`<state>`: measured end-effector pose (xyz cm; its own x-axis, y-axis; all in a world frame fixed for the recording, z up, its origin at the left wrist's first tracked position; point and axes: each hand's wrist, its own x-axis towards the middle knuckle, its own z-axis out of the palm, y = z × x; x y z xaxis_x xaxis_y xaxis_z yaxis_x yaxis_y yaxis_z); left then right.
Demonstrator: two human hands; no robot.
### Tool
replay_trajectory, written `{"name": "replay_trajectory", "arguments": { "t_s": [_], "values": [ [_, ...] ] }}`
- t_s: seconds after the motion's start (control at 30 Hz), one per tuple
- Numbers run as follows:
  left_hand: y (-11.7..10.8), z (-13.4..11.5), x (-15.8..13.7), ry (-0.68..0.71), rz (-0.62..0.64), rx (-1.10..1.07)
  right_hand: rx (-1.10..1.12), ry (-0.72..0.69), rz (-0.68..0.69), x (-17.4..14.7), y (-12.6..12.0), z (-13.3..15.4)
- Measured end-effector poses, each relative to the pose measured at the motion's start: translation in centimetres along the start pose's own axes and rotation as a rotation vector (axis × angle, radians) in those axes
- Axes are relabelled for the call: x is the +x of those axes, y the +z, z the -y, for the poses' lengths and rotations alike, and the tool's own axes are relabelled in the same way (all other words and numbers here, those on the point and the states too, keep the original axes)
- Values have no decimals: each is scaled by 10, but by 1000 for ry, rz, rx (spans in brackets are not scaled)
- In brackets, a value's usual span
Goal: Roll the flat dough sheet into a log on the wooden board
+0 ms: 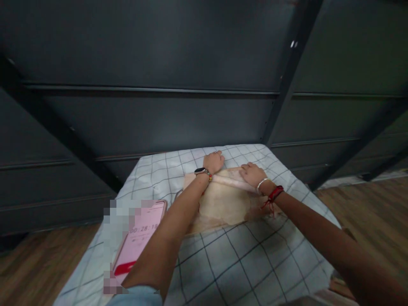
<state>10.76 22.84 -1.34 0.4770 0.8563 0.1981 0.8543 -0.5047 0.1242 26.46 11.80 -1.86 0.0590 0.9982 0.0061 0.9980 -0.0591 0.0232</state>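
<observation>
A pale rolling pin lies slantwise across a thin, flattened sheet of cream-coloured dough on a light wooden board. My left hand reaches past the pin's left end, palm down, with its fingers stretched toward the far table edge. The wrist, wearing a watch, is beside that end of the pin. My right hand lies palm down over the far side of the pin toward its right end, fingers extended and not wrapped round it. Whether either palm presses on the pin is hidden.
A phone with a running timer lies left of my left forearm. The table wears a white checked cloth. Behind its far edge stands a dark panelled wall; wooden floor shows on both sides.
</observation>
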Motion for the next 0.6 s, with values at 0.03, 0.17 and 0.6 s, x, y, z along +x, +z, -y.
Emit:
{"name": "replay_trajectory", "arguments": {
  "t_s": [0.03,0.17,0.6],
  "values": [
    [-1,0,-2,0,-12,3,-13,3,-24,-3,-1,2],
    [-9,0,-16,-7,-37,-17,-54,-60,-95,-18,-6,12],
    [-30,25,-114,168,-42,-11,-38,-349,-68,-87,-10,33]
  ]
}}
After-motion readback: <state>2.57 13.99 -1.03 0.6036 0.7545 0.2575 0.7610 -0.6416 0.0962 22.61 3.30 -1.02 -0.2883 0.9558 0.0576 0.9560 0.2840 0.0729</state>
